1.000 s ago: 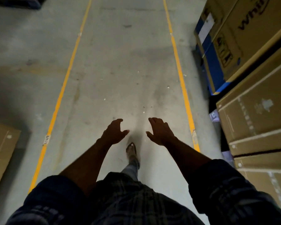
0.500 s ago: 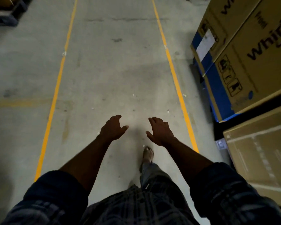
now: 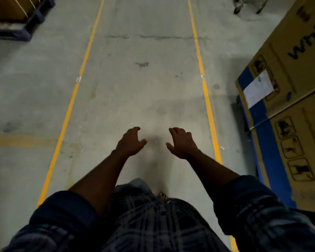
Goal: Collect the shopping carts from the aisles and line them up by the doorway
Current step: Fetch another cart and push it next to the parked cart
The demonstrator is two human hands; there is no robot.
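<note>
A warehouse aisle of grey concrete floor [image 3: 144, 91] runs ahead toward 12 o'clock. It is marked as a lane by the left yellow line [image 3: 69, 113] and the right yellow line [image 3: 205, 95]. A thin crack [image 3: 153, 36] crosses the lane far ahead, with a dark stain [image 3: 142, 64] nearer. At 9 o'clock a faded yellow band [image 3: 22, 141] lies outside the lane.

At 11 o'clock, well off the lane, a dark blue pallet [image 3: 13, 33] carries cardboard. At 3 o'clock, just outside the right line, large brown cardboard boxes [image 3: 289, 57] with blue edging are stacked; the upper one bears a white label [image 3: 258, 90].

The shopping cart [image 3: 250, 2] shows only as wheels and low frame at 1 o'clock, at the far end of the floor beyond the boxes and well apart from the person.

Both forearms reach forward over the lane from rolled dark sleeves above a plaid shirt [image 3: 153, 224]. The left hand [image 3: 130, 142] and the right hand [image 3: 183, 143] hover side by side, palms down. Their fingers are loosely curved with the thumbs spread inward, and they hold nothing.
</note>
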